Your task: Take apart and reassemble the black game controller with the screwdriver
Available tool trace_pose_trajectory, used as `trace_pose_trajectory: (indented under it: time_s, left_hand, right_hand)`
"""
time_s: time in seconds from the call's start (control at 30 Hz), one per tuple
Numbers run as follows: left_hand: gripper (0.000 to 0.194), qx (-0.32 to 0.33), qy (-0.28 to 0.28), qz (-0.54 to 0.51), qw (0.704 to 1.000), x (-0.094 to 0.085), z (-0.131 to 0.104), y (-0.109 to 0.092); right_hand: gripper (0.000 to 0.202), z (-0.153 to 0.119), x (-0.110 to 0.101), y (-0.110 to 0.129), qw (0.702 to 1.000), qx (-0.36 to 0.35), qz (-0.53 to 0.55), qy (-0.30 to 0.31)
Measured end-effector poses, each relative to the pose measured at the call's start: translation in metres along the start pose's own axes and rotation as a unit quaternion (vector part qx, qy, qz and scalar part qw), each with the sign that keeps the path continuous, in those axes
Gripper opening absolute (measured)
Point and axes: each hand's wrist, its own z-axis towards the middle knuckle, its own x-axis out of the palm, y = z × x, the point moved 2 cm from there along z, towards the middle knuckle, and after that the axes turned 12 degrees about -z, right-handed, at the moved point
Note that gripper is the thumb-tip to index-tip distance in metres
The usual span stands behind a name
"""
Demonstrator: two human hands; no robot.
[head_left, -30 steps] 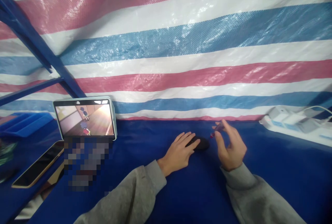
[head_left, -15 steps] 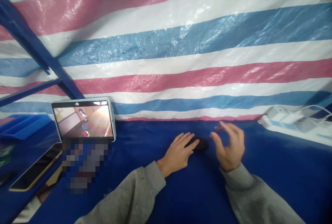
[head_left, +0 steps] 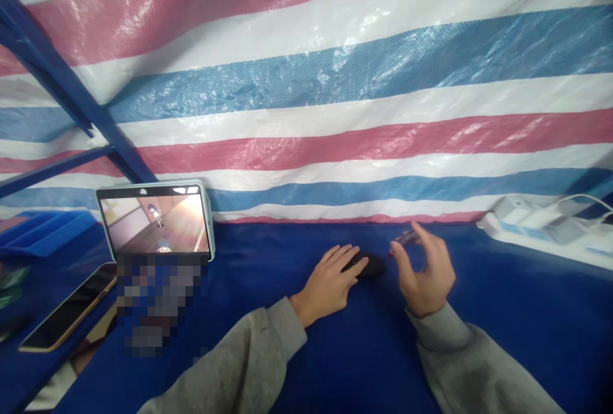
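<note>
A black oval object [head_left: 372,266], shaped like a computer mouse, lies on the blue tabletop. My left hand [head_left: 330,276] steadies it from its left side, with thumb and fingers around that end and part of it hidden under them. Just to the right, my right hand [head_left: 428,270] is raised a little above the table. Between its thumb and forefinger it pinches a small dark piece with a red end [head_left: 406,239]; too little shows to name its kind. This piece is apart from the black object.
On the left, a tablet [head_left: 156,221] stands propped up, playing an animated scene. A phone [head_left: 67,308] lies beside it, near a blue divided tray [head_left: 48,232]. A white power strip [head_left: 550,235] with plugs sits at the right. Striped sheeting [head_left: 335,94] hangs behind the table.
My right hand has turned slightly, so more of the small piece shows between its fingers. My left hand and the black object stay put. The tablet's picture has changed.
</note>
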Motion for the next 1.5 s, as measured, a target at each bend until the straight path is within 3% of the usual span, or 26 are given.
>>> trace_pose_trajectory:
  time_s: [0.23, 0.43, 0.6, 0.8, 0.97, 1.13, 1.37, 1.5]
  left_hand:
    - [0.049, 0.000, 0.004, -0.002, 1.000, -0.0008, 0.0001, -0.0009]
    - [0.049, -0.006, 0.002, 0.004, 1.000, -0.0003, -0.0002, -0.0009]
    - [0.051, 0.004, 0.006, 0.013, 1.000, 0.0002, 0.0005, -0.0002]
    - [0.050, 0.012, -0.006, 0.008, 1.000, -0.0004, 0.0005, 0.0001]
    - [0.051, 0.020, -0.004, 0.009, 1.000, 0.0000, 0.0001, 0.0002]
    - [0.051, 0.011, -0.003, 0.009, 1.000, 0.0008, 0.0001, 0.0007]
    - [0.051, 0.011, 0.001, 0.019, 1.000, -0.0002, 0.0002, -0.0001]
    - [0.048, 0.020, 0.000, 0.017, 1.000, 0.0010, 0.0001, 0.0009]
  right_hand:
    - [0.056, -0.0010, 0.0021, 0.0013, 0.998, -0.008, 0.015, 0.067]
    - [0.053, -0.0019, -0.0003, 0.0020, 1.000, -0.020, -0.018, 0.013]
    - [0.056, -0.0016, 0.0015, 0.0030, 0.997, -0.033, 0.028, 0.064]
    - [0.047, 0.0002, -0.0013, 0.0020, 1.000, -0.016, 0.004, 0.016]
    - [0.052, 0.0005, 0.0010, 0.0021, 0.996, -0.005, 0.026, 0.082]
    - [0.046, 0.0014, -0.0023, 0.0011, 1.000, 0.000, -0.008, 0.019]
    - [0.052, -0.0012, -0.0019, 0.0047, 0.997, -0.016, 0.036, 0.071]
    - [0.045, -0.0003, -0.0028, 0.0037, 1.000, 0.001, -0.001, 0.031]
